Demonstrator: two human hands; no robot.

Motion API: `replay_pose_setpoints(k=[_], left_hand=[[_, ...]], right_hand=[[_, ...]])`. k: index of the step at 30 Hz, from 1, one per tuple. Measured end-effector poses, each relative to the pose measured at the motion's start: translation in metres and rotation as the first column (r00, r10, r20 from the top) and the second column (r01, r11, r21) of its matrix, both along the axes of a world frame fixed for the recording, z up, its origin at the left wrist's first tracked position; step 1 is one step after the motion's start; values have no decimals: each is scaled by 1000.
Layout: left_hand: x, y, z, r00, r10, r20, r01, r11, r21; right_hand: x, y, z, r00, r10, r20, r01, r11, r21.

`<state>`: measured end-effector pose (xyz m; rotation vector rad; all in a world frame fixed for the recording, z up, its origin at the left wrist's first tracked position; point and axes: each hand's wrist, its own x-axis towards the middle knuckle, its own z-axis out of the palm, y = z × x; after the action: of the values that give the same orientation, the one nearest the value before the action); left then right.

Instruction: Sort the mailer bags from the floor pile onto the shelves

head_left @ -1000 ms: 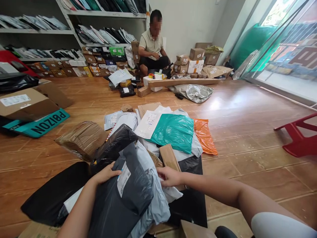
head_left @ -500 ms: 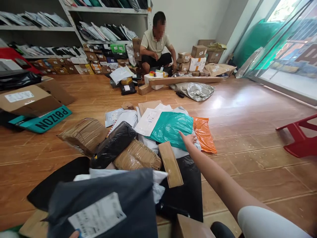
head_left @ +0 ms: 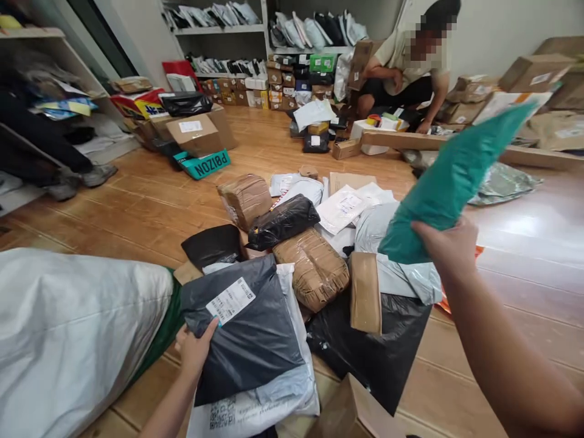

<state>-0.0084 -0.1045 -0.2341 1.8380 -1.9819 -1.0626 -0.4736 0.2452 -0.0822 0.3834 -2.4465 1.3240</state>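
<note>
Left hand (head_left: 196,345): your fingers pinch the left edge of the dark grey bag (head_left: 258,347), thumb on top at the corner of its white label (head_left: 231,301), the other fingers curled at the edge.
Dark grey bag: near you, lying over a white bag (head_left: 260,407) whose printed square code shows below it.
Right hand (head_left: 451,246): your fingers grip the lower end of the green bag (head_left: 456,179), thumb on the near face, the rest hidden behind it.
Green bag: raised and tilted on your right, its upper end leaning to the right.
Pile before you: a brown taped package (head_left: 314,267) sits in the middle, a long black package (head_left: 283,222) just beyond it; to its right, a narrow brown box (head_left: 365,292) rests on a large black bag (head_left: 392,347).
Your left side: a big white sack (head_left: 73,328).
Across the wooden floor (head_left: 150,210): another person (head_left: 401,67) sits low among boxes, near shelves (head_left: 223,29) of bags.
</note>
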Motion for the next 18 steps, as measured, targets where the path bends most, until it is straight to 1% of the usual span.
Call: replay_pose_setpoints(k=[1,2,3,4,5,6,7,8,9,10,11,12,14,16,18], left_hand=[[-1,-2,5,1000,-14,-12,13,998,-62],[-2,-4,10,998,-12,-60,7,997,-75],[-4,-6,15,990,12,-137,-17,999,-36],[-5,-9,20,972,64,-225,-55,997,44],[-6,-11,24,941,141,-308,-101,985,143],[-6,-14,27,898,237,-370,-155,959,237],[-5,-17,29,849,333,-410,-214,926,310],[-3,-21,31,802,404,-439,-255,897,360],[0,-25,32,766,449,-459,-279,877,391],[4,-29,33,746,475,-466,-292,863,412],[8,-33,33,745,484,-459,-291,855,428],[12,-37,33,762,475,-440,-279,854,439],[19,-40,32,832,404,-381,-222,870,440],[20,-37,31,905,278,-322,-126,898,421],[16,-30,33,936,190,-298,-54,910,411]], right_hand=[[25,-7,5,994,80,-70,-68,986,154],[52,-16,3,976,186,-114,-136,928,347],[79,-25,-5,942,319,-99,-224,824,521],[105,-33,-20,892,450,-36,-314,678,664],[128,-41,-39,811,581,73,-422,494,760],[148,-48,-61,709,680,187,-507,307,806],[163,-52,-84,608,738,293,-556,132,821],[175,-55,-105,529,767,362,-573,8,819],[183,-56,-124,478,788,388,-571,-56,819],[188,-56,-138,447,802,396,-564,-91,821],[191,-55,-148,434,813,387,-554,-98,827],[192,-54,-155,433,820,375,-544,-95,834],[191,-52,-157,441,819,367,-527,-95,844],[189,-52,-154,447,816,365,-524,-92,847],[187,-52,-152,445,819,362,-541,-76,837]])
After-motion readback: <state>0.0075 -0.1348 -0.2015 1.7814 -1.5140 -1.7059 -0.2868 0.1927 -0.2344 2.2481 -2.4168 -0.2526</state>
